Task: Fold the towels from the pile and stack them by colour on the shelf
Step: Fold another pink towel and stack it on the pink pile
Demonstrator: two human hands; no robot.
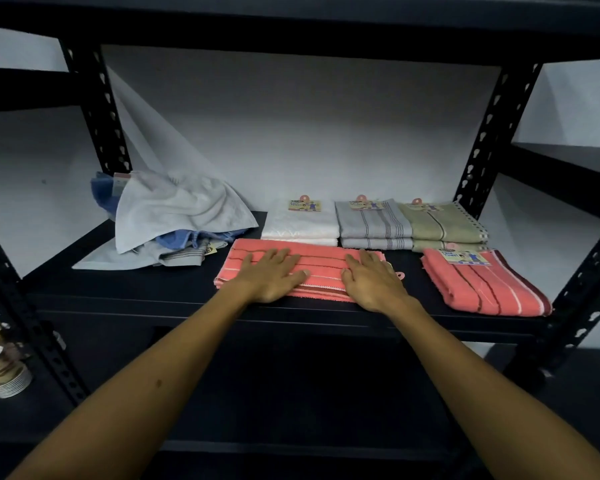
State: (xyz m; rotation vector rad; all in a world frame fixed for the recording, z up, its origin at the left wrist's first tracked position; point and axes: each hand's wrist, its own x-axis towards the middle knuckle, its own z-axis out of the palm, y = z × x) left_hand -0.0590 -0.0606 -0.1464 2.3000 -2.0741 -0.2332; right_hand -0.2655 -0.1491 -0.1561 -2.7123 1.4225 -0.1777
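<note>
A folded coral towel (323, 261) with dark stripes lies at the front middle of the dark shelf (153, 289). My left hand (274, 275) presses flat on its left half and my right hand (371, 278) lies flat on its right half, fingers straight. A second folded coral towel (485, 289) sits to the right. Behind stand folded stacks: white (300, 225), grey striped (374, 225) and olive (444, 226). The loose pile (177, 216) of pale grey and blue towels is heaped at the left.
Perforated black uprights (101, 109) (492, 133) frame the bay, with a shelf board overhead. A white wall is behind. A stack of paper cups (0, 368) hangs at the far left, below shelf level.
</note>
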